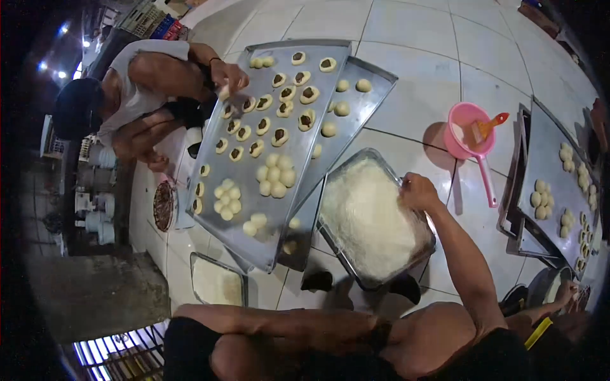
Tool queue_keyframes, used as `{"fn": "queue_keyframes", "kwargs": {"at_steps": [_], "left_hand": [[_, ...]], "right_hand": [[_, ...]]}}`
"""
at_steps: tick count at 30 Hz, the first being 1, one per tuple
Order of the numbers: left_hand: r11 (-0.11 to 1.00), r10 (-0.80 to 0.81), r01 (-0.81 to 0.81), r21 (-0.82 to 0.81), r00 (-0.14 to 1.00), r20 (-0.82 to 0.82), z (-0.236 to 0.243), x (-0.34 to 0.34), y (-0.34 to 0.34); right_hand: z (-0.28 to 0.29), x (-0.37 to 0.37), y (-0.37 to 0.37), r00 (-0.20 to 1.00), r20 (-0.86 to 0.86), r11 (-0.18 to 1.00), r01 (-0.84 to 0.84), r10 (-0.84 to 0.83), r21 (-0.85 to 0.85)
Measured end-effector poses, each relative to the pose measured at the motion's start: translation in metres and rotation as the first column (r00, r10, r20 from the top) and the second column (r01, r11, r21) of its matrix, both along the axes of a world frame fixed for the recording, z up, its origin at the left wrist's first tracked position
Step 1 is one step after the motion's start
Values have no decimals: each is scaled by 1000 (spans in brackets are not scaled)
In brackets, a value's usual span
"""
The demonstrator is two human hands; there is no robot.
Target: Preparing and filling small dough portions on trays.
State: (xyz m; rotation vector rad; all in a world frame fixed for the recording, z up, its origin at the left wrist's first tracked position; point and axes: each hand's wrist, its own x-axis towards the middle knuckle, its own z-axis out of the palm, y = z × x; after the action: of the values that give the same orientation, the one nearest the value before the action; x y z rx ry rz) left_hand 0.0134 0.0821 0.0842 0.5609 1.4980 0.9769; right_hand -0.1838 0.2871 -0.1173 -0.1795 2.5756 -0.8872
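My right hand [418, 192] is closed on the right rim of a rectangular metal pan [330, 238], which holds a heap of pale, fine crumbs or powder [375, 216]. My left forearm [273, 320] seems to lie across my knees; its hand [365, 325] blends into the legs, so its fingers cannot be made out. Just left of the pan, a large metal baking tray [248, 171] carries dough balls [277, 174] and flattened dough pieces topped with dark brown filling [279, 136]. A second tray [365, 108] with dough balls sticks out from beneath it.
Across the tray a crouching person's hand [230, 75] reaches over the dough, beside a bowl of brown filling [165, 206]. A smaller crumb pan [244, 286] sits near left. To the right are a pink dipper [471, 136] with an orange brush [492, 126] and stacked trays [540, 140].
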Motion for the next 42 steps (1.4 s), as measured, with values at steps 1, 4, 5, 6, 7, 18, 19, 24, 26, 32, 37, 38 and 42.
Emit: {"fn": "queue_keyframes", "kwargs": {"at_steps": [1,4,5,6,7,18,19,24,26,32,37,38,42], "left_hand": [[997,-56,55,-57,998,-19,-2,-6,7],[975,-181,159,-154,973,-140,-3,-9,12],[959,-254,215,-187,941,-221,-5,-2,15],[937,-327,267,-225,897,-298,-6,4,17],[911,-398,314,-267,840,-370,-8,8,19],[764,472,-640,81,468,-747,-25,-131,-103],[623,514,-782,19,391,-764,-45,-153,-127],[339,205,-917,-210,289,-935,-96,-234,-238],[361,175,-906,-219,297,-939,-121,-250,-261],[405,369,-890,-209,368,-853,-88,-254,-222],[-115,978,-811,574,10,210,-91,-231,-215],[-200,920,-791,578,50,388,-83,-222,-201],[-367,709,-880,301,-55,703,-51,-174,-140]], "right_hand": [[-3,2,8,999,32,1000,18,-18,-10],[-18,7,23,992,16,992,128,-128,-22],[-17,11,24,994,20,994,109,-108,-24],[-16,13,26,988,11,988,152,-151,-14],[-14,14,28,981,0,981,194,-194,-3],[26,13,7,871,-491,983,-115,29,-145],[22,15,0,827,-533,968,-246,178,-58],[51,21,-36,987,-87,986,-123,134,115],[46,27,-38,961,-256,995,-98,101,27],[62,38,-25,982,-177,995,-54,67,78],[64,46,-24,963,-234,989,-119,137,89],[69,47,-22,962,-232,987,-124,144,100],[97,48,-26,993,-76,995,89,-93,-48]]}}
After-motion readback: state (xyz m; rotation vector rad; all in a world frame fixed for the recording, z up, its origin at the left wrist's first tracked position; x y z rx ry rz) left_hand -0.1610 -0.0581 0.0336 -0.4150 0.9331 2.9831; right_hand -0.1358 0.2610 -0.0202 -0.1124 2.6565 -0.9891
